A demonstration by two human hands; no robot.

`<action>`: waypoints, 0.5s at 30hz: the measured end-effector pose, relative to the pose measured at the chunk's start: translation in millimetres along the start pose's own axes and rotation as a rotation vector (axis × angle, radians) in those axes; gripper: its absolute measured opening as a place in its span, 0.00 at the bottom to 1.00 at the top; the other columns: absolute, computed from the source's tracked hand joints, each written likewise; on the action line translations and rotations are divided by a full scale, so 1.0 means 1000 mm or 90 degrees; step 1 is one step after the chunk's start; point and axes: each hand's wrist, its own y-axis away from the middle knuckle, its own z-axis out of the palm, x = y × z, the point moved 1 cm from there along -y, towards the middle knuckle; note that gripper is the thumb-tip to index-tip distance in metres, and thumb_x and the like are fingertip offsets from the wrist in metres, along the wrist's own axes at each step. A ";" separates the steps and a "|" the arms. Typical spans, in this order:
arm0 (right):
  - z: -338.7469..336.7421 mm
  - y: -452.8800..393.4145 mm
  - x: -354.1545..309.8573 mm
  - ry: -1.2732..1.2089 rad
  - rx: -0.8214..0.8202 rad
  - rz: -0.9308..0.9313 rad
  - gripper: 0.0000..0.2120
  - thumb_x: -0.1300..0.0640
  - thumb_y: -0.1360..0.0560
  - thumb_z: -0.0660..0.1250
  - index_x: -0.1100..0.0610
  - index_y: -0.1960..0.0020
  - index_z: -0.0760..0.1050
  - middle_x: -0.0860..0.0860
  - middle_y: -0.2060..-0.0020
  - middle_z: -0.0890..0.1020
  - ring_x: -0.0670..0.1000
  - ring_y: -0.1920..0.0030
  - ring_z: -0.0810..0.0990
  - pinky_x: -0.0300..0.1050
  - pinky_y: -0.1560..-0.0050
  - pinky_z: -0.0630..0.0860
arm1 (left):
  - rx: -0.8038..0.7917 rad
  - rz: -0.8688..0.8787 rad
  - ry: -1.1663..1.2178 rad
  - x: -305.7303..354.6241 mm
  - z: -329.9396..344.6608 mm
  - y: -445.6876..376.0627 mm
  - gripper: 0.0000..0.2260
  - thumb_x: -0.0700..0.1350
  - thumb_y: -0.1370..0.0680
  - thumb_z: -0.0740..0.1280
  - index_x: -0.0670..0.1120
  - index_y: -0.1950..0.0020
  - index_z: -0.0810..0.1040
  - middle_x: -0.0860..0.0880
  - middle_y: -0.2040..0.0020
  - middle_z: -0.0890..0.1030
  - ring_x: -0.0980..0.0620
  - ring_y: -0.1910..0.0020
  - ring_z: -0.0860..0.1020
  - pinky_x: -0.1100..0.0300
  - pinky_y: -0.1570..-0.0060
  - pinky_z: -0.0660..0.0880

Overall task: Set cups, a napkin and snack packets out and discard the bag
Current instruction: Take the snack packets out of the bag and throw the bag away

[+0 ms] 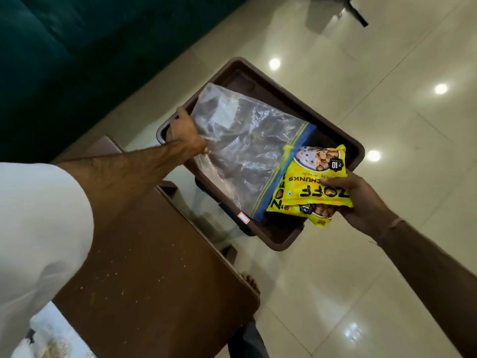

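Your left hand (184,133) is pinched shut on one corner of the clear plastic bag (240,148), up at the far-left rim of the brown bin (357,151); your right hand (361,200) is clamped on two yellow snack packets (313,187), stacked one over the other, at the bin's near-right side; hands well apart, the bag stretched between them. Bag's long axis runs from your left hand down toward your right, its blue-and-yellow zip edge lying just beside or under the packets; I cannot tell whether they touch. Bag hangs over the bin mouth, looks empty, crinkled, see-through, limp. Left hand alone carries it; judged next: letting go there should drop it in. Packets glossy, printed upside down to you; brown table (154,267) near, below your left arm.
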 end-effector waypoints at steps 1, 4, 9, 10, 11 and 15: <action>0.001 0.002 0.001 0.000 0.018 -0.010 0.19 0.66 0.29 0.66 0.56 0.40 0.78 0.55 0.53 0.86 0.55 0.61 0.84 0.45 0.66 0.78 | -0.014 -0.001 0.012 -0.002 -0.004 0.001 0.32 0.44 0.31 0.78 0.39 0.31 0.69 0.38 0.36 0.76 0.39 0.39 0.78 0.47 0.41 0.77; 0.007 0.007 0.002 -0.002 0.075 -0.021 0.18 0.68 0.30 0.64 0.56 0.43 0.78 0.54 0.58 0.86 0.53 0.68 0.84 0.40 0.75 0.76 | -0.015 0.002 0.097 -0.013 -0.020 0.002 0.19 0.41 0.29 0.75 0.39 0.40 0.77 0.41 0.44 0.81 0.43 0.49 0.82 0.48 0.48 0.81; 0.035 -0.003 0.007 -0.044 0.124 -0.016 0.23 0.69 0.31 0.63 0.58 0.38 0.77 0.59 0.47 0.85 0.62 0.55 0.84 0.47 0.66 0.81 | 0.028 0.085 0.222 -0.031 -0.069 -0.006 0.23 0.40 0.29 0.75 0.46 0.35 0.76 0.50 0.45 0.80 0.52 0.52 0.81 0.59 0.59 0.81; 0.044 -0.008 0.007 -0.048 0.128 -0.009 0.24 0.69 0.30 0.63 0.59 0.36 0.75 0.61 0.44 0.83 0.65 0.51 0.82 0.47 0.65 0.81 | 0.019 0.097 0.256 -0.034 -0.079 -0.008 0.23 0.39 0.29 0.74 0.47 0.35 0.75 0.51 0.44 0.79 0.56 0.52 0.79 0.64 0.62 0.78; 0.054 -0.014 0.006 -0.047 0.137 -0.008 0.24 0.70 0.30 0.64 0.60 0.34 0.74 0.63 0.43 0.82 0.66 0.49 0.81 0.47 0.64 0.80 | 0.013 0.106 0.280 -0.038 -0.090 -0.009 0.23 0.36 0.29 0.73 0.47 0.35 0.74 0.51 0.42 0.78 0.57 0.51 0.78 0.66 0.62 0.76; 0.091 -0.029 -0.007 0.112 0.294 -0.059 0.29 0.67 0.30 0.70 0.61 0.30 0.67 0.59 0.37 0.79 0.58 0.48 0.82 0.44 0.62 0.80 | 0.002 0.158 0.310 -0.051 -0.131 -0.009 0.23 0.32 0.31 0.72 0.47 0.39 0.75 0.48 0.37 0.77 0.50 0.38 0.76 0.51 0.42 0.78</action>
